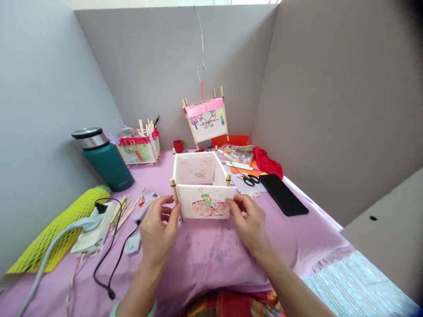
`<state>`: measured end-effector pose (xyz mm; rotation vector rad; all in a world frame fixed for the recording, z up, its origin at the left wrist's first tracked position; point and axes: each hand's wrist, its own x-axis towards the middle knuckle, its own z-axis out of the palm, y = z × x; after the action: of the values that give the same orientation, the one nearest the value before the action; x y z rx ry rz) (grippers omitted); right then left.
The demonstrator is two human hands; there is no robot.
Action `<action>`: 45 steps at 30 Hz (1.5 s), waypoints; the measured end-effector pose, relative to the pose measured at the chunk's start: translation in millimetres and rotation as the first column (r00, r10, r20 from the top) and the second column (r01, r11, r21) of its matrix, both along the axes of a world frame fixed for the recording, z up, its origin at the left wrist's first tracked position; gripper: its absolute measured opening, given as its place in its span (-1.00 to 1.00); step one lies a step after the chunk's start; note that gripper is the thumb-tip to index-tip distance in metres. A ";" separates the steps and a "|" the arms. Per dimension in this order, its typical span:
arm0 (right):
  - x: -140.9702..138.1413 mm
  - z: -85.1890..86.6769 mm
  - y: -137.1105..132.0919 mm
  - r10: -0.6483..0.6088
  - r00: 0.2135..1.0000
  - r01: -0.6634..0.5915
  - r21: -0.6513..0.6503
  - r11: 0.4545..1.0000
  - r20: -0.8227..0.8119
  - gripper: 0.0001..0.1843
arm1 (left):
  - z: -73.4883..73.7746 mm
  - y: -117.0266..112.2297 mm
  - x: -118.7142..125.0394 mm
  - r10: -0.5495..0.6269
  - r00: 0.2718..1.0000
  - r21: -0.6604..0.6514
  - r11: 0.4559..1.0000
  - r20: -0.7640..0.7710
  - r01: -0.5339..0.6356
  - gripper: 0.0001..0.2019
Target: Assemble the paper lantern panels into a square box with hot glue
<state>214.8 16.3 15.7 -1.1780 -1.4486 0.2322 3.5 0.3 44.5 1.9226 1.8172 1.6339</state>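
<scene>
In front of me stands an open-topped paper lantern frame [205, 201], its white walls held by wooden sticks at the corners. A colourful drawing with a green top marks the front panel, and fainter colour shows on the back wall inside. My left hand [160, 224] pinches the front left corner stick [176, 200]. At the panel's right edge, my right hand [246, 218] grips the white paper between thumb and fingers. The right corner stick [228, 179] rises just behind that edge; its lower part is hidden by the panel.
A similar lantern [208, 121] hangs from a wire at the back. A teal bottle [107, 165], a decorated box of sticks [139, 149] and a power strip [94, 229] with cables lie left. Scissors [251, 179], a phone [284, 193] and red yarn [267, 163] lie right.
</scene>
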 end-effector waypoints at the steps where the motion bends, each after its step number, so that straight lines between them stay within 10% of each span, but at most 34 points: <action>1: -0.2 0.0 -0.1 0.005 1.000 -0.005 0.000 1.000 -0.006 -0.88 | 2.1 -0.5 1.0 0.013 1.000 0.025 1.000 -0.009 -0.013 -0.76; 7: -1.5 2.3 -0.3 0.011 1.000 -0.010 0.048 0.999 -0.012 -0.91 | 14.1 -0.2 3.4 0.054 0.994 0.117 0.992 -0.090 -0.043 -0.73; 13: -1.1 5.6 1.3 0.015 1.000 -0.015 0.033 0.999 0.013 -0.89 | 39.4 2.0 7.3 0.216 0.899 0.474 0.880 -0.380 -0.011 -0.70; 17: -0.3 5.3 1.2 0.018 0.999 -0.018 0.019 1.000 0.027 -0.88 | 62.2 10.5 25.5 0.009 0.747 0.295 0.922 -0.665 0.252 -0.82; 22: 6.8 8.5 0.8 0.049 0.996 -0.049 0.003 0.999 0.070 -0.87 | 71.1 26.6 41.9 -0.089 0.558 0.105 0.946 -0.825 0.306 -0.83; 33: 9.7 79.4 20.0 0.085 0.973 -0.116 0.138 0.984 0.216 -0.86 | 76.4 27.3 31.8 -0.096 0.523 0.089 0.944 -0.847 0.317 -0.78; 45: 19.6 79.5 22.6 0.084 0.986 -0.103 0.136 0.985 0.143 -0.89 | 72.5 32.3 34.4 -0.030 0.544 0.097 0.974 -0.838 0.203 -0.76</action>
<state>234.4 38.9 95.2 -1.0264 -1.6162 0.1110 37.9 32.6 117.0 3.2133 1.6630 0.8501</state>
